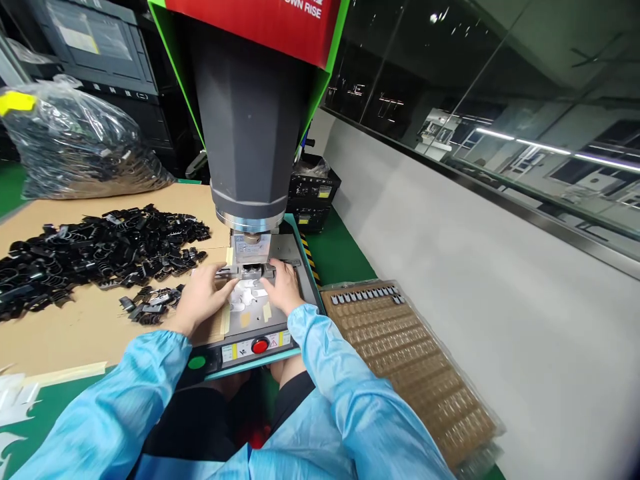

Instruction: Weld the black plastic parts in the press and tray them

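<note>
Both hands are at the fixture [251,274] on the plate [257,311], beneath the press [245,127]. The left hand [205,295] is at the fixture's left end, the right hand [284,288] at its right end; each has thumb and forefinger spread apart. Whether either grips or merely rests there cannot be told.

A small dark part appears to sit at the fixture's middle, between the hands, just below the block [251,248]; its detail is too small to read. Loose black pieces [120,243] lie in a heap to the left.

Judged by look, the part is light, stiff, smooth plastic, apt to slip, with thin projections that could snap. It is best taken by its solid outer edges, between fingertips. The fixture looks metallic, rigid and heavier, best held by its ends.
</note>
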`<control>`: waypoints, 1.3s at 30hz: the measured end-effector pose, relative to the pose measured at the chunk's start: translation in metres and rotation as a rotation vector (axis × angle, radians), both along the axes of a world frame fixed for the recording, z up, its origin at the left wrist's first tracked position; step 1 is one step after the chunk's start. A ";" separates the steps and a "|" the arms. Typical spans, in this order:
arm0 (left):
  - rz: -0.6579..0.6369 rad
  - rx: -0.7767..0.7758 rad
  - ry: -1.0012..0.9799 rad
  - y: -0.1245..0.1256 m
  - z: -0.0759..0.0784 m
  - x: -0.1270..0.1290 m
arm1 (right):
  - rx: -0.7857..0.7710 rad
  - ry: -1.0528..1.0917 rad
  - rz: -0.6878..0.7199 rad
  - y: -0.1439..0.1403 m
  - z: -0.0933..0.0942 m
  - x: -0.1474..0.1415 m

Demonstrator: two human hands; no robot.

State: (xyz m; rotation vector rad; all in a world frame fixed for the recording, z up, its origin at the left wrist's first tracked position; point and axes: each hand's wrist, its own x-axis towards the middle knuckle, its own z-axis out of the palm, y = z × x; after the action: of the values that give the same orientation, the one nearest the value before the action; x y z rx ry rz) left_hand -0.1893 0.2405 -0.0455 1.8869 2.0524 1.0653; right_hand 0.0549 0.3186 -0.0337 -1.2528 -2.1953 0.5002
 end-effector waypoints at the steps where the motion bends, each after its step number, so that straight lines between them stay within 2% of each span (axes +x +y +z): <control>1: -0.015 -0.028 -0.068 0.010 0.001 0.006 | -0.007 -0.002 -0.007 0.005 0.003 -0.005; 4: -0.075 -0.083 -0.214 0.036 0.001 0.020 | -0.036 -0.035 -0.024 0.018 0.007 -0.020; 7: -0.123 -0.112 -0.269 0.051 0.001 0.026 | -0.069 -0.073 -0.028 0.027 0.007 -0.030; 11: -0.171 -0.139 -0.366 0.060 0.006 0.024 | -0.094 -0.017 -0.028 0.035 0.006 -0.039; 14: -0.132 -0.143 -0.447 0.056 0.012 0.025 | -0.099 0.107 -0.028 0.037 0.006 -0.039; 16: -0.110 -0.146 -0.502 0.045 0.015 0.031 | -0.138 0.223 -0.029 0.031 0.006 -0.034; 19: -0.107 -0.146 -0.678 0.012 0.011 0.047 | -0.262 0.443 -0.026 0.005 -0.001 -0.020; 23: -0.071 -0.097 -1.030 -0.045 0.001 0.079 | -0.368 0.669 0.050 -0.052 -0.017 -0.001; 28: -0.054 -0.058 -1.205 -0.099 -0.008 0.108 | -0.380 0.738 0.085 -0.116 -0.028 0.011; 33: 0.005 -0.028 -1.235 -0.126 -0.011 0.119 | -0.396 0.687 0.095 -0.143 -0.027 0.020; 39: 0.020 -0.044 -1.239 -0.134 -0.013 0.125 | -0.373 0.668 0.097 -0.154 -0.023 0.026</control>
State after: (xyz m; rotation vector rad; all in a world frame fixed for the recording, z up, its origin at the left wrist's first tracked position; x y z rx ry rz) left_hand -0.0645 0.1064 -0.0580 0.7310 1.2876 1.5730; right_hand 0.0812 0.1644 -0.0565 -0.9570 -1.6351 1.2139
